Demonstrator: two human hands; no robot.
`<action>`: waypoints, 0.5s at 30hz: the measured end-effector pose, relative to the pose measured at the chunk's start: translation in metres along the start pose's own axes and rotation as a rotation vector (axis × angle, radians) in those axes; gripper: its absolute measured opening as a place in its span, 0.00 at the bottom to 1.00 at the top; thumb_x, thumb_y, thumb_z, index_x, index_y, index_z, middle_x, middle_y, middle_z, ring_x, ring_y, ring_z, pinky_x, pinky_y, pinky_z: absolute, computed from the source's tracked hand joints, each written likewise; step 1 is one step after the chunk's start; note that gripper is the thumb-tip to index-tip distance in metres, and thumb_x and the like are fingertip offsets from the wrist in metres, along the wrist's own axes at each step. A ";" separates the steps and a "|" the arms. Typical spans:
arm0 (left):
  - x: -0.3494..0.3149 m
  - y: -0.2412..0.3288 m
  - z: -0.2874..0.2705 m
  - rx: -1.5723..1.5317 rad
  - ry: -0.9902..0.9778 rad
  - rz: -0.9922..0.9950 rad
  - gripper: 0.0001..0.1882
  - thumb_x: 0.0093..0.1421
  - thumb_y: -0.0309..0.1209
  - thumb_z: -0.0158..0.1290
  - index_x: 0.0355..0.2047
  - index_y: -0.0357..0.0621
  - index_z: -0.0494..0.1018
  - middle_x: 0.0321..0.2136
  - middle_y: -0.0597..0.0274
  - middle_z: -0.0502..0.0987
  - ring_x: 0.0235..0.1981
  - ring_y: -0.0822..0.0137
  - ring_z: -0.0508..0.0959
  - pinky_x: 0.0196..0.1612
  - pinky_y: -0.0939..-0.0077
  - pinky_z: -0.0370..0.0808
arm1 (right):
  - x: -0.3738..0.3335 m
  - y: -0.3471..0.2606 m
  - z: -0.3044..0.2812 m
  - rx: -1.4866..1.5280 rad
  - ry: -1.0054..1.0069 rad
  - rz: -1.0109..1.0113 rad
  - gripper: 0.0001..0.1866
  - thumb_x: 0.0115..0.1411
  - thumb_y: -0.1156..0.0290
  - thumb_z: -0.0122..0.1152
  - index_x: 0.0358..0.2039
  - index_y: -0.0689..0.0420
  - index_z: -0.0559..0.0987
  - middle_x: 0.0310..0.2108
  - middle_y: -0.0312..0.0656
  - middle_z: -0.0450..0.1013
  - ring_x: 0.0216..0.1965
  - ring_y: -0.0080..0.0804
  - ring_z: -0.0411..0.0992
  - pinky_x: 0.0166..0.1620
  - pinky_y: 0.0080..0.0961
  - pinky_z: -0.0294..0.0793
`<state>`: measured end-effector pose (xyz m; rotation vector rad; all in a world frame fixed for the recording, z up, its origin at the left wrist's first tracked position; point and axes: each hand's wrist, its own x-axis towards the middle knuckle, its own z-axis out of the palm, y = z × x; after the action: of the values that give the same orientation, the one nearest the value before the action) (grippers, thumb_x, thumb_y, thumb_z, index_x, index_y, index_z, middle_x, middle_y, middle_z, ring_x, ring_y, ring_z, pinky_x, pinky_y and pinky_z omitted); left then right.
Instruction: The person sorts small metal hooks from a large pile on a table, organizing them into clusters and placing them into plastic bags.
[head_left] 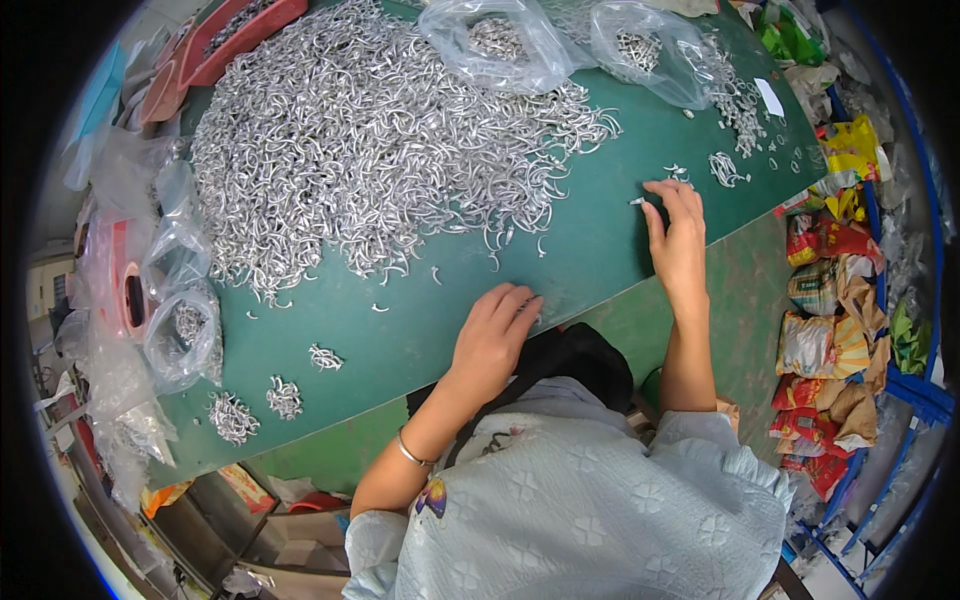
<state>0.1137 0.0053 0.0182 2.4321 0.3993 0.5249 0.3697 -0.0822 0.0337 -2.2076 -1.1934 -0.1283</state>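
A large heap of small curved silver metal pieces point(370, 140) covers much of the green table point(590, 240). My left hand point(490, 340) rests near the table's front edge, fingers bent and close together; small grey bits show by the fingertips, but what lies under them is hidden. Farther right, my right hand point(680, 240) is over the table with thumb and fingers apart. A small silver piece point(637, 201) is at the tip of its thumb. Just beyond the fingers lie a few more pieces point(678, 172), with a small pile point(725, 170) to their right.
Small piles of curved pieces point(233, 418) sit at the front left. Clear plastic bags point(495, 45) with metal parts stand at the back, and another bag point(185, 335) at the left. A red scoop-like tray point(235, 45) is back left. Bright packages point(825, 345) line the right.
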 end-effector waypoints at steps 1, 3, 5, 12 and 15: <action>-0.007 -0.003 0.000 0.003 0.025 -0.036 0.20 0.50 0.19 0.58 0.45 0.35 0.75 0.45 0.52 0.73 0.50 0.47 0.72 0.54 0.59 0.70 | 0.001 -0.004 -0.003 0.020 -0.024 0.006 0.12 0.55 0.80 0.61 0.42 0.62 0.77 0.41 0.49 0.72 0.44 0.49 0.69 0.49 0.38 0.68; -0.013 -0.005 0.005 -0.037 0.071 -0.049 0.20 0.50 0.18 0.58 0.46 0.35 0.74 0.47 0.51 0.73 0.52 0.47 0.71 0.55 0.58 0.70 | -0.003 -0.004 -0.006 -0.013 -0.037 -0.019 0.11 0.56 0.80 0.60 0.41 0.62 0.78 0.42 0.50 0.72 0.46 0.49 0.70 0.50 0.37 0.69; -0.009 0.001 0.000 -0.091 0.118 -0.105 0.22 0.52 0.18 0.57 0.50 0.36 0.72 0.51 0.50 0.71 0.55 0.46 0.69 0.57 0.56 0.69 | -0.005 -0.013 -0.006 0.061 -0.097 0.022 0.10 0.57 0.80 0.59 0.41 0.62 0.78 0.42 0.50 0.73 0.45 0.49 0.71 0.49 0.36 0.70; -0.032 0.021 -0.020 -0.379 0.351 -0.263 0.23 0.54 0.14 0.53 0.51 0.37 0.71 0.51 0.48 0.72 0.51 0.50 0.74 0.55 0.61 0.71 | -0.021 -0.062 -0.003 0.387 -0.364 -0.045 0.10 0.56 0.80 0.62 0.40 0.62 0.78 0.41 0.50 0.73 0.39 0.45 0.73 0.40 0.31 0.74; -0.053 0.022 -0.024 -0.783 -0.097 -0.386 0.20 0.58 0.15 0.49 0.52 0.37 0.70 0.44 0.50 0.76 0.46 0.54 0.77 0.51 0.64 0.73 | -0.031 -0.078 0.003 0.497 -0.554 -0.083 0.15 0.55 0.77 0.64 0.44 0.61 0.77 0.43 0.49 0.72 0.42 0.48 0.72 0.44 0.32 0.73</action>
<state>0.0599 -0.0210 0.0353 1.5711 0.4925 0.3074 0.2894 -0.0719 0.0567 -1.7919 -1.4126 0.7148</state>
